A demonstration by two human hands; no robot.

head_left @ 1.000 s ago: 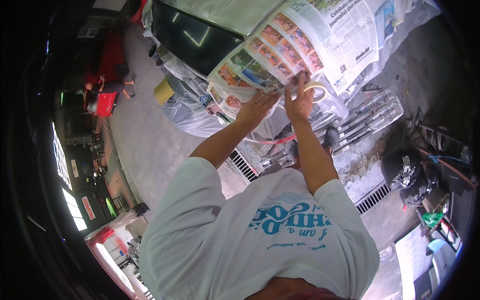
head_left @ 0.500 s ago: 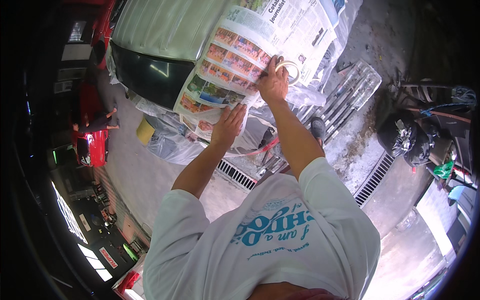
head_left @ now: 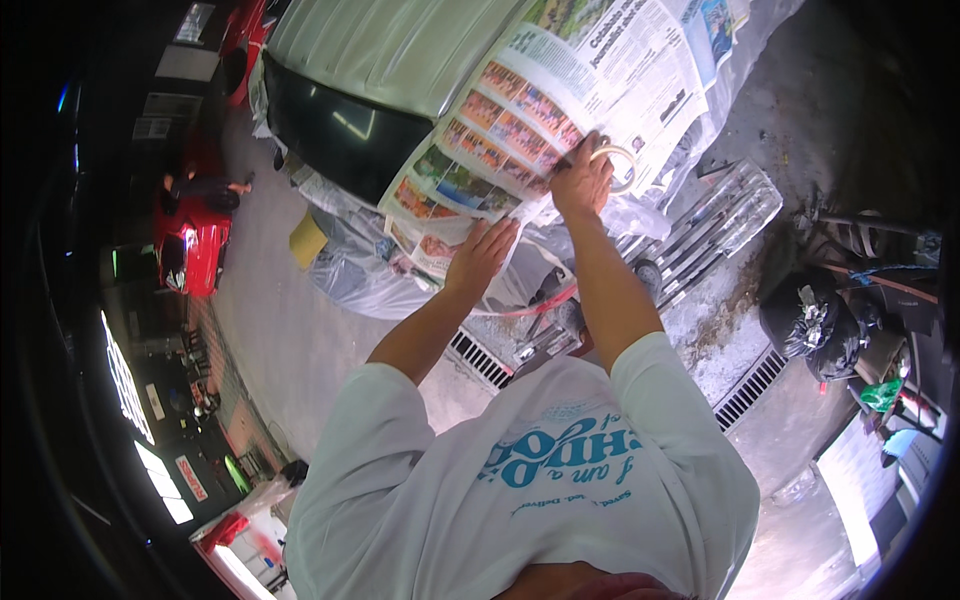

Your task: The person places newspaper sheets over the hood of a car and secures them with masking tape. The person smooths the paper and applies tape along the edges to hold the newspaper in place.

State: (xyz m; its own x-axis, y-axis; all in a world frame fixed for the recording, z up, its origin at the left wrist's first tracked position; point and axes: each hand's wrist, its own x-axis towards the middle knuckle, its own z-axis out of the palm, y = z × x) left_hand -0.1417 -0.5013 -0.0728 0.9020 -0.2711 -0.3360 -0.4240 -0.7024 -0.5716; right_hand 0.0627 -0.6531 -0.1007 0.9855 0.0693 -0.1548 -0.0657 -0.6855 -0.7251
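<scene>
Presently, findings are entered as follows.

Left hand (head_left: 482,255): laid flat and open, palm down, on the lower edge of the newspaper sheets (head_left: 520,140); nothing is gripped, the sheet is only pressed against the surface beneath.

Right hand (head_left: 582,180): closed about a roll of masking tape (head_left: 618,165), the ring projecting to the right of the fingers; it is set on the sheets a little above and to the right of the left hand.

Newspaper sheets: spread over the pale car body (head_left: 390,50), overlapping the edge of the dark window glass (head_left: 345,135).

Change noted: compared with a second ago, both hands are found further up the view and the sheets more fully in it; the left hand, then higher on the paper, is now placed lower, near the bottom edge. The right hand has remained on the tape throughout.

Judgement: the covering of the car appears to be under way, with the paper being held down while tape is applied along its edge; whether any strip is already stuck cannot be told.

Surroundings: clear plastic sheeting (head_left: 350,270) hangs below the paper; a floor drain grate (head_left: 480,355) lies beneath.
</scene>
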